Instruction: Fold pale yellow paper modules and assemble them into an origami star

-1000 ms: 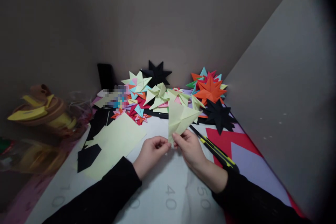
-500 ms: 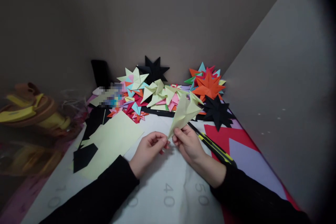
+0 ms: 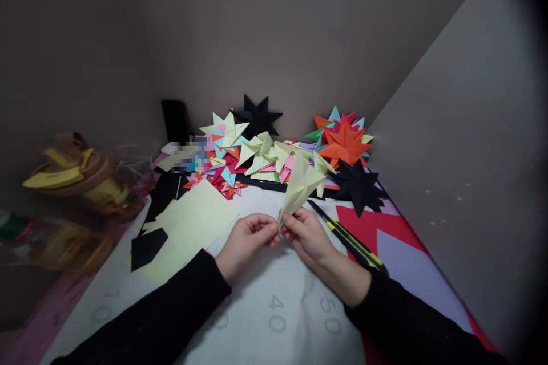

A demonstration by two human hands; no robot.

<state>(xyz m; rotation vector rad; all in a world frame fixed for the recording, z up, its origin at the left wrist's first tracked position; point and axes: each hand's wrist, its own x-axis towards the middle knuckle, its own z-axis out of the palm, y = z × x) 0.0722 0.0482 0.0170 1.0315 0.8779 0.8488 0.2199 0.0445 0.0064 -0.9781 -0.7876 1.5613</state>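
A pale yellow-green folded paper piece (image 3: 301, 182) stands tilted above the middle of the white mat (image 3: 252, 296), its pointed end down. My right hand (image 3: 309, 234) is closed on its lower right side, thumb in front. My left hand (image 3: 252, 238) pinches the bottom tip, fingers curled against it; the exact fold there is hidden by the fingertips. Right behind it lie more pale yellow-green folded pieces (image 3: 261, 154). A black and yellow utility knife (image 3: 351, 239) lies just right of my right hand.
Pale green sheets (image 3: 192, 222) and black scraps (image 3: 148, 248) lie at left. Red (image 3: 363, 222) and lilac sheets (image 3: 411, 268) are at right. Folded stars, including an orange star (image 3: 346, 144) and a black star (image 3: 361, 185), line the back. A terracotta pot (image 3: 77, 174) stands far left.
My left fingers have closed in on the paper's lower tip, and both hands are now together there. The whole view has shifted slightly, with things appearing further right.
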